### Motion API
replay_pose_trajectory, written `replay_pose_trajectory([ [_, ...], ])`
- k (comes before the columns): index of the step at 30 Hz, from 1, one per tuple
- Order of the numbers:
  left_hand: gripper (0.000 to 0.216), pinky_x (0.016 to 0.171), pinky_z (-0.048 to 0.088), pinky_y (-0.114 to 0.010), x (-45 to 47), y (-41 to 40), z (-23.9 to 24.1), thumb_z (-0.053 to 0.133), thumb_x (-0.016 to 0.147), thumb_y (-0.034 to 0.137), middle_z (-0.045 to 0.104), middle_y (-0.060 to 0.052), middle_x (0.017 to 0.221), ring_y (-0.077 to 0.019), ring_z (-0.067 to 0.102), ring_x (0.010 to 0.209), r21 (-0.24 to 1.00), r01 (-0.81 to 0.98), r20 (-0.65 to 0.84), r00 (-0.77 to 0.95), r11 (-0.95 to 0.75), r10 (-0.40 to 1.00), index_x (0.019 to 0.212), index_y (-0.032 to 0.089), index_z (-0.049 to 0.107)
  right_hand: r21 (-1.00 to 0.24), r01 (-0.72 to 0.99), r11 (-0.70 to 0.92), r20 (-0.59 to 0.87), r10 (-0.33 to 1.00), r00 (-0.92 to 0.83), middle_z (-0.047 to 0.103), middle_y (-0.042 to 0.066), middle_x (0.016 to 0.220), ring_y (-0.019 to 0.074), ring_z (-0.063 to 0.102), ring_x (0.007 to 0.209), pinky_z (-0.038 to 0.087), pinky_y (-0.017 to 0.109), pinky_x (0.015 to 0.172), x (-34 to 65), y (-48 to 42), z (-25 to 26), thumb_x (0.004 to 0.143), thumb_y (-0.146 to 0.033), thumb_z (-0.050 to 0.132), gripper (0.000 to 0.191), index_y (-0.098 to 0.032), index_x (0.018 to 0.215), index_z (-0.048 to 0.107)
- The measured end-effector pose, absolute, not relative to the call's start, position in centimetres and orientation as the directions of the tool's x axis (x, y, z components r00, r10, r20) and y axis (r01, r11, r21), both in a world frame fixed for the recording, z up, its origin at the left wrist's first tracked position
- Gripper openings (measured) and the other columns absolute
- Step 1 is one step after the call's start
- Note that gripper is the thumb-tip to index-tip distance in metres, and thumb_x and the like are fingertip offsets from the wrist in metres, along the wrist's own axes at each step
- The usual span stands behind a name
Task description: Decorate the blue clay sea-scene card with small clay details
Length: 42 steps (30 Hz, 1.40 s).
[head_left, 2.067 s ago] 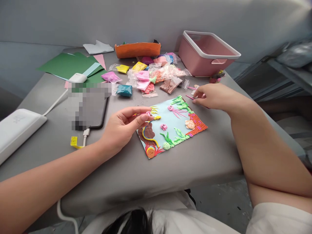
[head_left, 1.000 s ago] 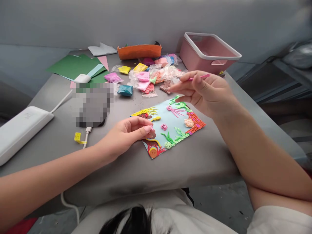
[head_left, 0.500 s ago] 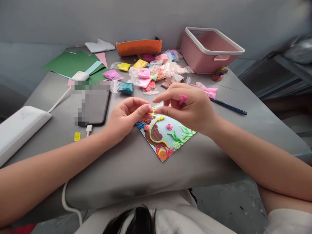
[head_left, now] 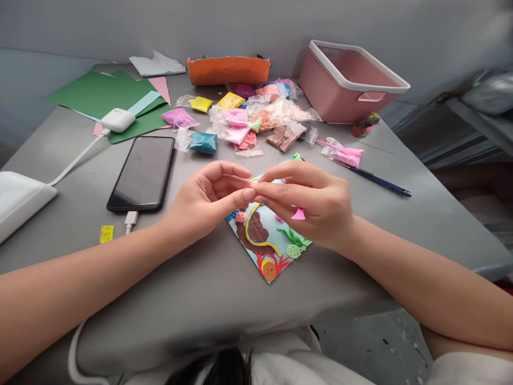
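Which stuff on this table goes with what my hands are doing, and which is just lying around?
Seems part of it:
pink tool, tucked in your right hand
sea picture, beneath it and your left hand
probably the coloured packets

Probably just lying about:
phone
green paper
white plug
pink box
dark pen

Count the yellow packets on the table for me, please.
2: the left packet and the right packet lie in front of the orange object. Others may be hidden in the pile.
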<state>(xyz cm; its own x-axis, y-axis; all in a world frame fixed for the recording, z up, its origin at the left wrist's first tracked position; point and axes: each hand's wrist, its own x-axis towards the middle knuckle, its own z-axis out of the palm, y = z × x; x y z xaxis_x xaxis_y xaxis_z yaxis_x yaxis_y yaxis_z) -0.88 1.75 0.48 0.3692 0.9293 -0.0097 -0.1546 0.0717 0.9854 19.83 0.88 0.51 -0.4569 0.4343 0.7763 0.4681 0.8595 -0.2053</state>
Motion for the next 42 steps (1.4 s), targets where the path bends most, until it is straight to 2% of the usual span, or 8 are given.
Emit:
replay_pose_trajectory([
  [7,0.034,0.07,0.061,-0.023,-0.9,1.6,0.5,0.092,0.075,0.041,0.077,-0.002,0.089,-0.0153,0.074,0.08,0.989,-0.141,0.005,0.385,0.054,0.923,0.091,0.019,0.072,-0.3,0.497,0.814,0.76,0.519,-0.392,0.073,0.003,0.088,0.0104,0.061,0.062,0.054,0.026,0.056,19.7,0.7,0.9,0.095,-0.012,0.066,0.013,-0.024,0.093,0.069],
  [13,0.029,0.073,0.061,-0.021,-1.2,1.7,0.1,0.083,0.086,0.045,0.076,0.0,0.078,-0.0121,0.071,0.074,0.998,-0.056,-0.003,0.317,0.022,0.948,0.1,0.019,0.08,-0.564,0.47,0.679,0.696,0.697,-0.171,0.06,-0.001,0.074,0.0094,0.044,0.05,0.038,0.028,0.048,20.5,0.9,1.1,0.107,-0.033,0.049,0.019,-0.025,0.092,0.057],
  [17,0.031,0.071,0.061,-0.022,-1.2,1.7,0.1,0.087,0.082,0.044,0.079,-0.002,0.081,-0.0141,0.073,0.075,0.997,-0.064,-0.024,0.293,0.045,0.956,0.098,0.019,0.08,-0.488,0.525,0.698,0.705,0.669,-0.234,0.056,-0.002,0.064,0.0114,0.05,0.054,0.042,0.027,0.051,21.0,1.1,1.3,0.107,-0.042,0.05,0.031,-0.024,0.082,0.055],
  [21,0.032,0.078,0.063,-0.024,-1.2,1.7,0.1,0.09,0.078,0.041,0.081,-0.004,0.096,-0.018,0.076,0.088,0.995,-0.08,-0.041,0.283,0.066,0.958,0.099,0.019,0.08,-0.408,0.527,0.745,0.71,0.622,-0.329,0.06,-0.003,0.067,0.0098,0.05,0.054,0.042,0.024,0.05,21.2,1.3,1.4,0.1,-0.033,0.064,0.018,-0.024,0.087,0.058],
  [24,0.035,0.083,0.063,-0.026,-1.1,1.7,0.0,0.092,0.075,0.04,0.081,-0.005,0.101,-0.0197,0.076,0.095,0.993,-0.099,-0.034,0.266,0.063,0.963,0.101,0.02,0.079,-0.376,0.534,0.757,0.691,0.613,-0.383,0.07,0.0,0.079,0.0108,0.059,0.061,0.049,0.024,0.058,21.2,1.4,1.4,0.1,-0.02,0.061,0.006,-0.023,0.094,0.062],
  [28,0.042,0.078,0.063,-0.026,-1.1,1.7,-0.2,0.089,0.078,0.046,0.079,-0.003,0.095,-0.0155,0.074,0.079,0.993,-0.102,-0.037,0.242,0.063,0.97,0.111,0.022,0.079,-0.325,0.529,0.784,0.698,0.576,-0.425,0.077,0.001,0.084,0.0128,0.068,0.068,0.055,0.025,0.065,21.3,1.5,1.5,0.1,-0.02,0.061,0.01,-0.024,0.094,0.068],
  [34,0.037,0.069,0.06,-0.023,-1.2,1.8,0.1,0.089,0.076,0.052,0.075,-0.002,0.076,-0.0129,0.068,0.069,0.994,-0.095,-0.027,0.25,0.053,0.968,0.087,0.018,0.079,-0.227,0.526,0.82,0.709,0.509,-0.488,0.076,0.0,0.078,0.0126,0.068,0.064,0.053,0.025,0.055,21.6,1.7,1.7,0.093,-0.017,0.071,0.011,-0.026,0.088,0.072],
  [42,0.028,0.074,0.06,-0.026,-1.3,1.7,0.0,0.089,0.079,0.043,0.078,-0.003,0.084,-0.0169,0.072,0.079,0.996,-0.08,-0.023,0.281,0.048,0.959,0.092,0.02,0.081,-0.289,0.545,0.787,0.669,0.573,-0.473,0.077,-0.001,0.08,0.0129,0.067,0.062,0.054,0.026,0.054,21.7,1.7,1.5,0.093,-0.023,0.072,0.008,-0.029,0.088,0.075],
])
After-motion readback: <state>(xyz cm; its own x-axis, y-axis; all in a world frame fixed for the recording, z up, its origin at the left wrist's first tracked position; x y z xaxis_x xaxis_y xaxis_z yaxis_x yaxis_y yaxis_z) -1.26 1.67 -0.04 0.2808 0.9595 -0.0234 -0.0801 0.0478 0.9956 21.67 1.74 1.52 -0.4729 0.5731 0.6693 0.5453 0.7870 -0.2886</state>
